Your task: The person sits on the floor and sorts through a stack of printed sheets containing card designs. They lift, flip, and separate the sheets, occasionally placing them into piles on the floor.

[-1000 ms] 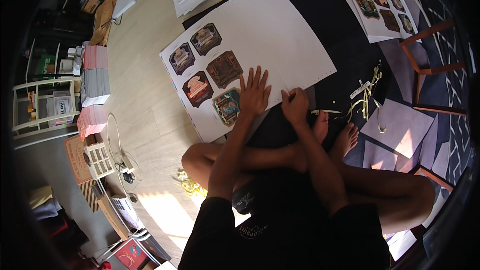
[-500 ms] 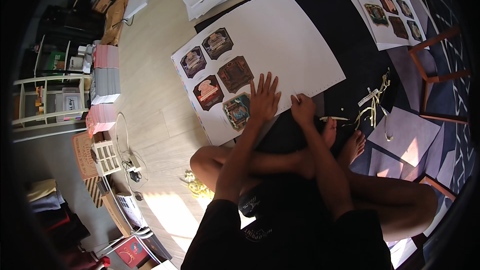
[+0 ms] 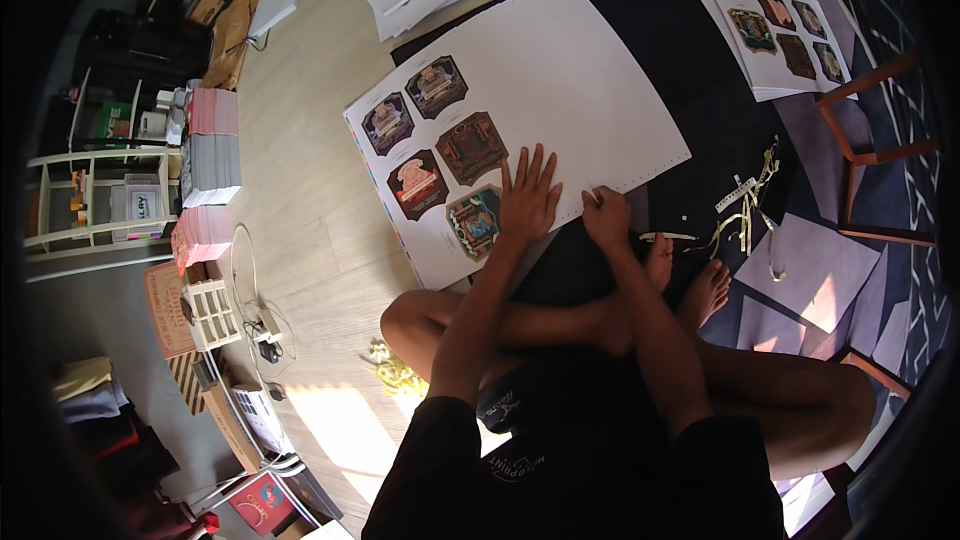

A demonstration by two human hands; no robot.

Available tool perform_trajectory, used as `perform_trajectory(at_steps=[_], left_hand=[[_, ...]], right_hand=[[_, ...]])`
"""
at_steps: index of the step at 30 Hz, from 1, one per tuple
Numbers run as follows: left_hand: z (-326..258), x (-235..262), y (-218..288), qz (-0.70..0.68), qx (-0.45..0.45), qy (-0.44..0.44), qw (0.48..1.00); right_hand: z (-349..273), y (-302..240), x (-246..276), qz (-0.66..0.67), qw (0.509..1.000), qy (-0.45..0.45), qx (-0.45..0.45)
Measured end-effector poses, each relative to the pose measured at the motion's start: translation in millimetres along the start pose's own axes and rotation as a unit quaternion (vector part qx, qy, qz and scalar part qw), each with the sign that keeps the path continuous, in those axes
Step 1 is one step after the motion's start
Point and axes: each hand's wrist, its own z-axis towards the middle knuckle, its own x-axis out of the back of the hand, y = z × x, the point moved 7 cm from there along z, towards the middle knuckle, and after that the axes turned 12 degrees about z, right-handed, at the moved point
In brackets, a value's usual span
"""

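Observation:
A large white printed sheet (image 3: 590, 70), with several dark ornate label designs on its left part, lies flat on a black mat (image 3: 665, 30). My left hand (image 3: 529, 195) rests palm down on it, fingers spread, beside the brown and the teal labels. At the sheet's near edge, my right hand (image 3: 606, 218) is closed, its thumb and fingertips bunched at the border. What it pinches, if anything, is too small to make out.
Yellow strips (image 3: 750, 212) and a small white ruler (image 3: 735, 196) lie right of my feet. More printed sheets (image 3: 775, 40) sit at the far right and far middle. A wooden frame (image 3: 850, 145) stands right; paper stacks (image 3: 212, 165) and a cable (image 3: 240, 250) are left.
Almost nothing differs. Both hands keep their places on the sheet, and the sheet's left edge shows only a very slight shift.

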Motion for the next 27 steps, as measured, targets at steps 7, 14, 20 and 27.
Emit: perform_trajectory(at_steps=[7,14,20,27], left_hand=[[-0.4,0.6,-1.5,-0.002,0.003,-0.006,1.0],[-1.5,0.0,-15.8,-0.143,0.036,0.009,0.989],[-4.6,3.9,-26.1,-0.279,0.061,0.049,0.957],[-2.1,3.6,-24.1,-0.227,0.06,0.043,0.971]], right_hand=[[-2.3,-2.6,1.0,-0.07,0.997,-0.001,-0.017],[-29.2,-22.7,-6.0,-0.033,0.994,0.004,0.109],[-40.2,-15.5,-22.6,0.005,0.998,-0.037,0.053],[-41.0,-16.6,-39.7,-0.007,0.999,-0.005,0.033]])
